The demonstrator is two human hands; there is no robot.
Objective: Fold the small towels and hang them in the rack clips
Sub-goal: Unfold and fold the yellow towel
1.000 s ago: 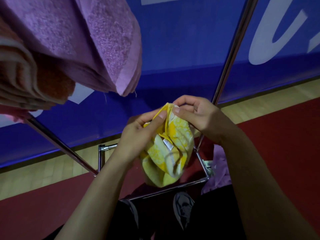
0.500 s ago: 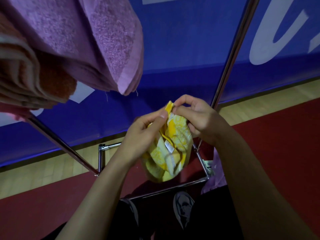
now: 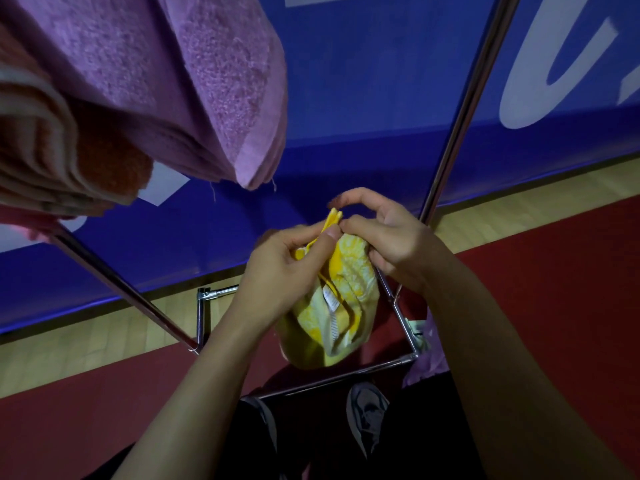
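Both hands are pinching the yellow towel at its top corner: left hand thumb on the hem, right hand beside it. The bunched cloth is hanging straight down between them; clips probably sit overhead, unseen.

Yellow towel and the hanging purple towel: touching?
Apart. The head view shows blue banner between the purple towel's lowest corner and the yellow towel, pinched lower down by the left hand and right hand.

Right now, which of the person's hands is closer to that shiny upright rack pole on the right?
The right hand: it sits just beside the pole, nearly meeting it. The left hand is farther away, across the yellow towel that both pinch.
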